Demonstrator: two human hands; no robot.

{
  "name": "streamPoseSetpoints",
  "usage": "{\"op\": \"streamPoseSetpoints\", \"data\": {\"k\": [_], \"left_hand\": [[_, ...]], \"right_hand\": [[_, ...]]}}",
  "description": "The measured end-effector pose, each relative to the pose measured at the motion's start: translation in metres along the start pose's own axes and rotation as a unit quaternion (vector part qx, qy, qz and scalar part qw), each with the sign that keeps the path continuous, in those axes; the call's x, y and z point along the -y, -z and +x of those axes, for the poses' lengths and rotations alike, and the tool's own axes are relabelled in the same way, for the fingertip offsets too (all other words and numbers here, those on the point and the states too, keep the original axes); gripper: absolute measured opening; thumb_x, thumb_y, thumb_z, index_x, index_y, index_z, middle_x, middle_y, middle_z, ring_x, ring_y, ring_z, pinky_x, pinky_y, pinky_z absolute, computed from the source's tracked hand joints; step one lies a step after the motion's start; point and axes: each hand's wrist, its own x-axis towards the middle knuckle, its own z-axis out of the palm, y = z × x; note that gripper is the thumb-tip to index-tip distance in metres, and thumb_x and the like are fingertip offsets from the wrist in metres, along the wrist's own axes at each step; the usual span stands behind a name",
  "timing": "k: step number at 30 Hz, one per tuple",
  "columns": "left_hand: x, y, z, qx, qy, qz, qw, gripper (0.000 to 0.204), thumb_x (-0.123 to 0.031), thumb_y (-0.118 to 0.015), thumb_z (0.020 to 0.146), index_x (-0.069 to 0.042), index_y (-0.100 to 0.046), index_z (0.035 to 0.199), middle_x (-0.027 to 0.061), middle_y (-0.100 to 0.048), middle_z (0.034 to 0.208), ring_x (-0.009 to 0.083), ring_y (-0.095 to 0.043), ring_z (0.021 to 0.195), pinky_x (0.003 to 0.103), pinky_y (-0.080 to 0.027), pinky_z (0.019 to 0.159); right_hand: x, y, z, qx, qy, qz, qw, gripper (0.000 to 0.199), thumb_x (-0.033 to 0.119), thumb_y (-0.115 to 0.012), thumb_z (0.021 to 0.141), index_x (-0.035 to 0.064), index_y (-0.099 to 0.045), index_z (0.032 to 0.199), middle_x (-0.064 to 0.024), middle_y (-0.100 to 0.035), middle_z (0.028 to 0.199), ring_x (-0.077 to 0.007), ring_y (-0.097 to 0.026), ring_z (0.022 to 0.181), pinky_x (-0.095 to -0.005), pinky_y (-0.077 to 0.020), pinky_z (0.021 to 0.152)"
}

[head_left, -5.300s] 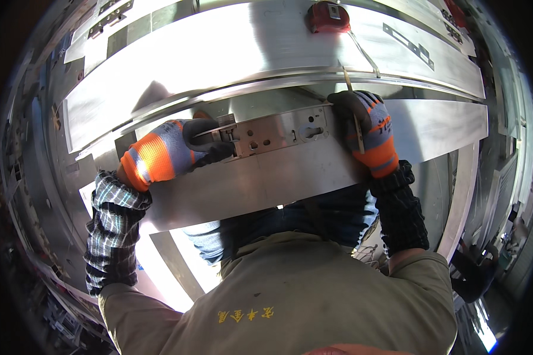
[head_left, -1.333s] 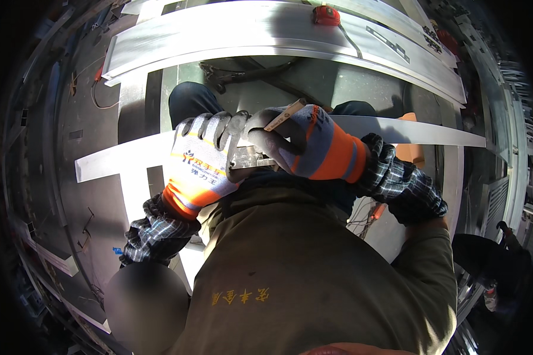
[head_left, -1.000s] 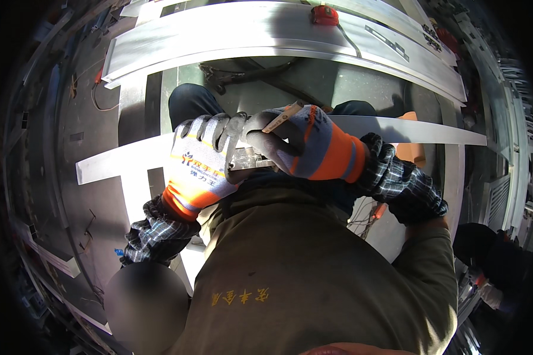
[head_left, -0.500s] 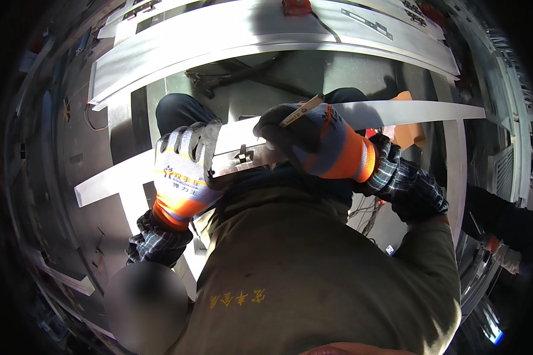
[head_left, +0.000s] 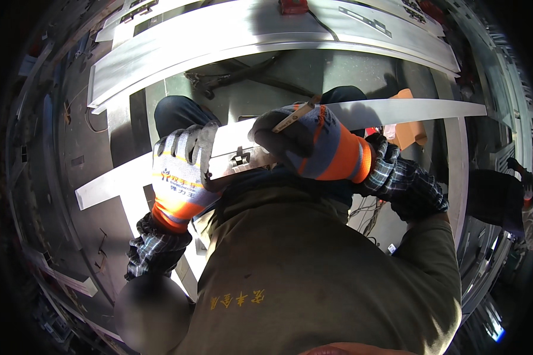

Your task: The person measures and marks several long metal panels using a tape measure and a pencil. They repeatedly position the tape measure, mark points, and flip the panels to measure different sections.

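A long pale metal profile (head_left: 417,110) lies crosswise over my lap, both ends reaching out to the sides. My left hand (head_left: 183,163), in a grey and orange glove, is closed around it left of a small dark cutout (head_left: 240,157). My right hand (head_left: 305,142), gloved alike, rests on the profile just right of the cutout with fingers curled. A flat tan stick (head_left: 296,115) with print on it sticks up from between its fingers; its lower end is hidden. Whether the right fingertips also grip the profile is hidden.
Ahead, wide metal panels (head_left: 189,56) lie across, with a red tool (head_left: 294,7) on top. Dark cables or straps (head_left: 243,74) lie on the floor before my knees. An orange-brown cardboard piece (head_left: 410,133) sits right of my knee. Another person's dark sleeve (head_left: 494,198) shows far right.
My right hand has shifted slightly left along the profile, and the tan stick with it. My left hand keeps its hold. At far right the other person's arm has moved.
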Motion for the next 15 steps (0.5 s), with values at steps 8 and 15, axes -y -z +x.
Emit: {"op": "streamPoseSetpoints", "data": {"k": [8, 15], "left_hand": [[0.001, 0.001, 0.003, 0.015, -0.001, -0.004, 1.0, 0.087, -0.035, -0.094, 0.064, -0.006, -0.065, 0.141, 0.0169, -0.069, 0.128, 0.0402, -0.065, 0.116, 0.053, -0.05, 0.097], [0.005, -0.006, 0.001, -0.012, -0.017, 0.024, 0.999, 0.083, -0.038, -0.094, 0.067, -0.004, -0.066, 0.138, 0.0169, -0.071, 0.121, 0.0391, -0.068, 0.11, 0.051, -0.052, 0.093]], "right_hand": [[0.001, 0.0, 0.001, -0.016, 0.012, -0.009, 1.0, 0.027, 0.017, -0.079, 0.095, 0.0048, -0.075, 0.119, -0.013, -0.073, 0.09, -0.0346, -0.072, 0.078, -0.0406, -0.0581, 0.07], [0.019, 0.037, -0.011, 0.001, -0.114, 0.013, 0.993, 0.02, 0.012, -0.067, 0.106, 0.0043, -0.074, 0.123, -0.0093, -0.078, 0.107, -0.0212, -0.075, 0.096, -0.034, -0.0614, 0.082]]}}
